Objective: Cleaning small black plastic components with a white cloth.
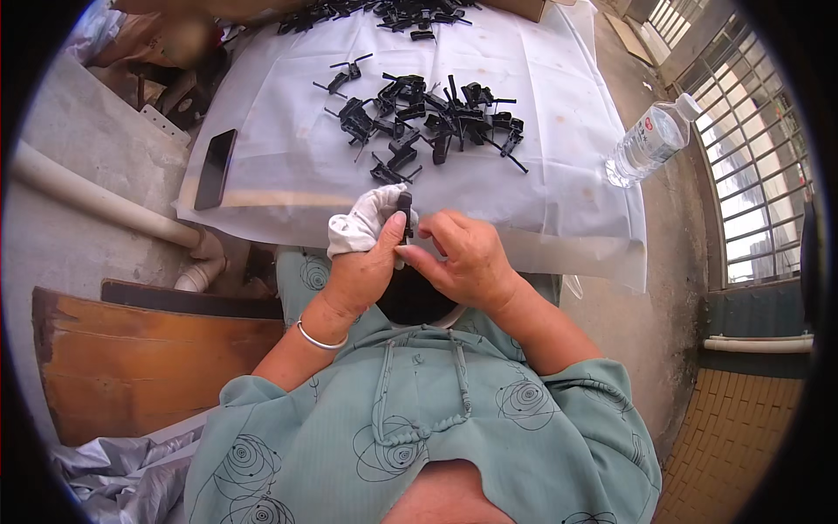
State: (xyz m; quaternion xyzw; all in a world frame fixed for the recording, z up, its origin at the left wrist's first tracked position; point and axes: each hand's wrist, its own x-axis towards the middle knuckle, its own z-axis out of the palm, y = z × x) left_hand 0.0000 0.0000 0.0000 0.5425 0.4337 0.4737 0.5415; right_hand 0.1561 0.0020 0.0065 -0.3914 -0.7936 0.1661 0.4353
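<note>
A small black plastic part (404,208) stands upright between the thumb and fingers of my left hand (371,266), just off the table's near edge. White glove cloth (356,229) covers the fingers of that hand, while its thumb is bare. My right hand (471,262) is bent in close from the other side, thumb and forefinger curled near the part's lower end. Whether those fingertips grip anything is too small to make out. Beyond both hands, a loose heap of similar black parts (454,118) with thin protruding arms lies on the white sheet (279,96).
At the table's left edge lies a dark phone (216,169). A clear plastic bottle (650,141) stands on the right edge. More black parts (422,13) are heaped at the far side, by a cardboard box (515,7). A brown wooden board (148,362) leans at the lower left.
</note>
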